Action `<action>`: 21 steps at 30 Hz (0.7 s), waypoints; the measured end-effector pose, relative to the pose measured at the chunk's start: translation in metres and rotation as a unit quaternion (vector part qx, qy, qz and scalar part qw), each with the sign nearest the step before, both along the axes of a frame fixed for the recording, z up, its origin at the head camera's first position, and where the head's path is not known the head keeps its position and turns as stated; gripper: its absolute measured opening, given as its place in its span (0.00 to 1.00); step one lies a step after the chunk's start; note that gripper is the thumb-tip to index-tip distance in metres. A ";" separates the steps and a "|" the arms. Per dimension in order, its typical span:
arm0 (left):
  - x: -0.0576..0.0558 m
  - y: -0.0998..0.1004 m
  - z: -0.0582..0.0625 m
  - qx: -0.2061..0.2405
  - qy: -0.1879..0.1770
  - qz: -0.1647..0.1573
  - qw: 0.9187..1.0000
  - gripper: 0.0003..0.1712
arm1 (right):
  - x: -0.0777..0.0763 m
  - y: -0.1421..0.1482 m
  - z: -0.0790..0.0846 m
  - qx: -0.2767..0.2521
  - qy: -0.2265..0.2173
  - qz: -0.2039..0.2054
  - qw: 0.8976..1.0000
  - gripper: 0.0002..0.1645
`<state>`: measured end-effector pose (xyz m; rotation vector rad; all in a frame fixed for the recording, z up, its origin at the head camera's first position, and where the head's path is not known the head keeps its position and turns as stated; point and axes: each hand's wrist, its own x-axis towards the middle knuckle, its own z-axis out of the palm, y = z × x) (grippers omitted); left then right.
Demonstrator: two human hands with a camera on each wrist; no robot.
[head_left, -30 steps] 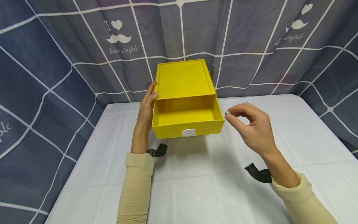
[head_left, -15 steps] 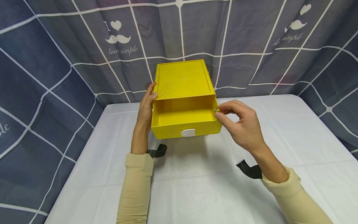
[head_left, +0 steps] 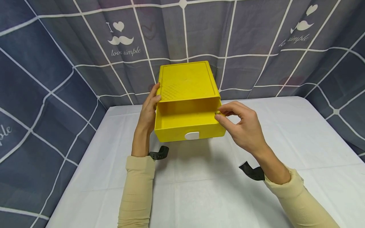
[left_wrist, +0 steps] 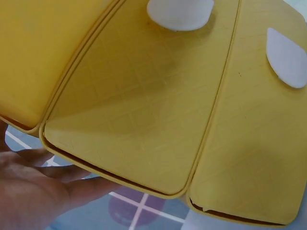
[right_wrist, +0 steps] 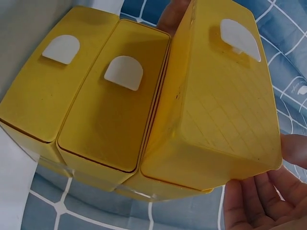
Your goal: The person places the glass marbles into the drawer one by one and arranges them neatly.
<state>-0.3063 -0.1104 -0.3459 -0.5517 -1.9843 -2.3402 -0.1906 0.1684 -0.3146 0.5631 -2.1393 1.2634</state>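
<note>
A yellow plastic drawer unit [head_left: 186,79] stands at the back of the table. Its top drawer [head_left: 171,134] is pulled out, showing a bare floor and a white handle [head_left: 192,135]. My left hand [head_left: 147,114] rests along the unit's left side, thumb near the top front corner; in the left wrist view its fingers [left_wrist: 86,189] extend along that side. Over the drawer's right wall, my right hand [head_left: 243,126] pinches a small shiny round metallic piece [head_left: 217,112] between thumb and forefinger. The right wrist view hides that piece behind the drawer.
Two shut drawers lie below the top one, a middle drawer [right_wrist: 108,103] and a bottom drawer [right_wrist: 43,100], both with white handles. A white cloth covers the table [head_left: 188,196]. A grey-blue checked curtain [head_left: 245,38] hangs close behind and at both sides.
My right hand has moved left with the small shiny piece, from outside the drawer to over its right wall. My left hand and the drawer unit have stayed nearly still.
</note>
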 end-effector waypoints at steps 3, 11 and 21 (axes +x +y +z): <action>0.000 -0.001 0.000 -0.003 0.002 -0.005 1.000 0.32 | 0.000 0.000 0.000 -0.001 -0.001 -0.001 1.000 0.09; -0.002 0.001 -0.001 -0.032 0.018 0.031 0.999 0.31 | 0.002 0.002 -0.002 -0.004 0.001 0.003 1.000 0.11; -0.002 0.001 -0.001 -0.039 0.018 0.035 0.998 0.31 | 0.005 0.002 -0.001 -0.009 -0.001 0.011 1.000 0.10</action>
